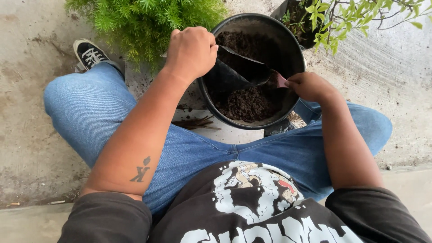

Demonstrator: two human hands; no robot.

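Note:
A round black tub (294, 54) holding dark soil (245, 103) stands on the concrete between my knees. My left hand (191, 49) is closed on the edge of a black plastic grow bag (234, 72) that lies open over the soil. My right hand (310, 85) grips a small reddish tool (281, 81) whose tip reaches into the bag's mouth. Most of the tool is hidden by my fingers and the bag.
A feathery green plant (144, 20) grows behind my left hand. A small leafy plant (342, 13) in a black bag sits behind the tub at the right. Some dry twigs (195, 122) lie by my thigh. Rough concrete floor (396, 76) surrounds me.

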